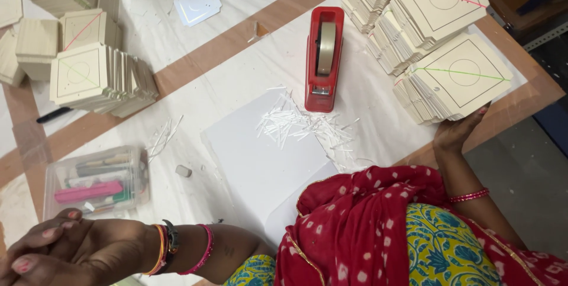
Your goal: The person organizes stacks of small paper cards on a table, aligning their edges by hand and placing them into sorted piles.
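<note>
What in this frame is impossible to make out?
All in the head view:
- right hand: fingertips hidden behind the card stack, so its grip is unclear.
- left hand: cut off by the bottom-left edge, palm turned away.
- plastic box: contents blurred by the cloudy lid.
</note>
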